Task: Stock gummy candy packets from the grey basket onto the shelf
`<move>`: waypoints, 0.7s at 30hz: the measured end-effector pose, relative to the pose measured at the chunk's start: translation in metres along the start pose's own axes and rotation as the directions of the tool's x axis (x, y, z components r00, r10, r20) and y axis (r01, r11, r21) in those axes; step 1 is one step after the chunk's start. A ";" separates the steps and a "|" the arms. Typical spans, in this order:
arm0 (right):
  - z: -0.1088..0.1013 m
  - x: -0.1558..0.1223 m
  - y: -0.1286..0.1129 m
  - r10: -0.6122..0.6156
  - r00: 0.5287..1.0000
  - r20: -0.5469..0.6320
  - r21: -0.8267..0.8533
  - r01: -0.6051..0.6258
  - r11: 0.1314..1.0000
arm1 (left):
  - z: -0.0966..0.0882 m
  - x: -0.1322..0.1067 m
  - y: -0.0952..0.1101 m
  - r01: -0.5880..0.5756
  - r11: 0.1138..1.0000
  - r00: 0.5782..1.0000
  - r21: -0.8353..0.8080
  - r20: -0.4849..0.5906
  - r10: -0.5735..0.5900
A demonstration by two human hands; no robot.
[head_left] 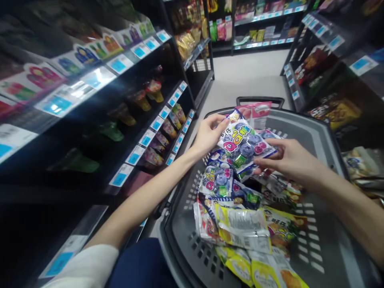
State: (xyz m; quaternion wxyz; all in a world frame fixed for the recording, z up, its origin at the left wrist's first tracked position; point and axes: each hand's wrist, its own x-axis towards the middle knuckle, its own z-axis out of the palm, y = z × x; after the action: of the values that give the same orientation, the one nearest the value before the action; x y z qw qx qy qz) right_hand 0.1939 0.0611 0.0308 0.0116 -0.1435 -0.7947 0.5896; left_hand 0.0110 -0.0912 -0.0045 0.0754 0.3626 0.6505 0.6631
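A blueberry-print gummy candy bag (243, 144) is held over the shopping basket (183, 236). My left hand (211, 132) pinches its upper left edge between thumb and fingers. At its lower right corner, my right hand (282, 158) closes around the edge. Under it lie more blueberry candy bags, one of them facing up (216, 182). Toward the near side of the basket are yellow snack packets (244, 228), one with its silvery back showing. A pink bag (256, 114) leans against the far rim.
A shelf with blue price tags (120, 64) runs along the left, holding fruit jelly cups and small bags. Snack bags (333, 112) fill the shelf on the right. The pale aisle floor (249, 76) leads to stocked shelves (267, 36) at the back.
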 end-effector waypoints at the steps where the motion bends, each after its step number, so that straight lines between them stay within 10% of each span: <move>1: -0.001 0.000 -0.001 0.025 1.000 0.012 0.035 -0.026 0.999 | 0.000 0.000 0.001 0.002 1.000 1.000 -0.002 0.016 -0.002; 8: -0.008 -0.001 0.015 -0.340 0.920 -0.194 -0.320 0.268 0.909 | -0.003 0.001 0.000 0.017 0.999 0.992 -0.035 0.123 -0.013; 12: -0.006 -0.005 0.012 -0.795 0.607 -0.015 -0.633 0.609 0.478 | -0.002 -0.001 0.005 -0.107 0.991 0.986 -0.083 0.122 0.117; 15: -0.001 -0.008 0.006 -0.894 0.407 0.184 -0.654 0.730 0.198 | 0.000 -0.002 0.012 -0.175 0.976 0.983 -0.131 0.024 0.179; 18: 0.004 -0.013 0.002 -0.886 0.358 0.294 -0.659 0.748 0.084 | 0.001 -0.003 0.014 -0.168 0.970 0.985 -0.178 0.001 0.171; 21: 0.009 -0.017 0.001 -0.889 0.390 0.241 -0.644 0.749 0.154 | 0.001 -0.001 0.010 -0.120 0.969 0.992 -0.214 -0.001 0.123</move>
State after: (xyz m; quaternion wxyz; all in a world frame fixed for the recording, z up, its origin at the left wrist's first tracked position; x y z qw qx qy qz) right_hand 0.2089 0.0487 0.0296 0.3556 0.2622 -0.8861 0.1403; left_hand 0.0160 -0.0927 0.0040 0.0771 0.3955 0.5515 0.7304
